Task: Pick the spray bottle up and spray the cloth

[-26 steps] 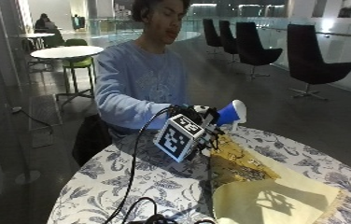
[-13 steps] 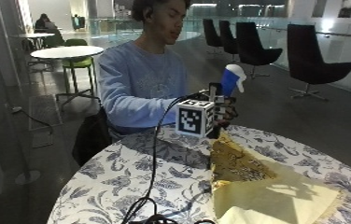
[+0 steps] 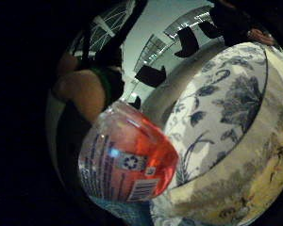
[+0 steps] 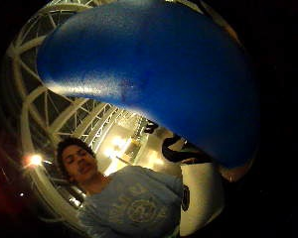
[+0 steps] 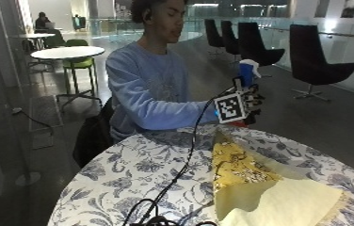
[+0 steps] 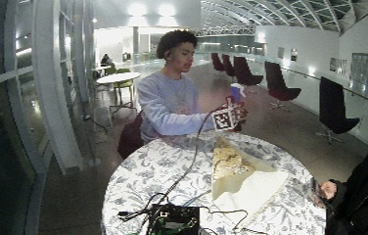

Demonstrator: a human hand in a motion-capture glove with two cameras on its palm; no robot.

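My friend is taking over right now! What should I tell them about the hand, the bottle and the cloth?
Right hand: grips the spray bottle, lifted off the table at its far edge, blue spray head up.
Bottle: clear, with red liquid in it, as the little finger side palm view shows.
Cloth: yellow, lying crumpled on the table, nearer the camera than the bottle.
Done: the pick-up.
Left: aim at the cloth and spray.

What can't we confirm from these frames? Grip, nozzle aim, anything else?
- Fingers of the right hand: outside view, hidden behind the marker; trigger contact unreadable.
- Spray bottle nozzle aim: outside view, too small; thumb side palm view shows only its blue head.
- Bottle label text: little finger side palm view, blurred.
- Cloth wetness: undeterminable.
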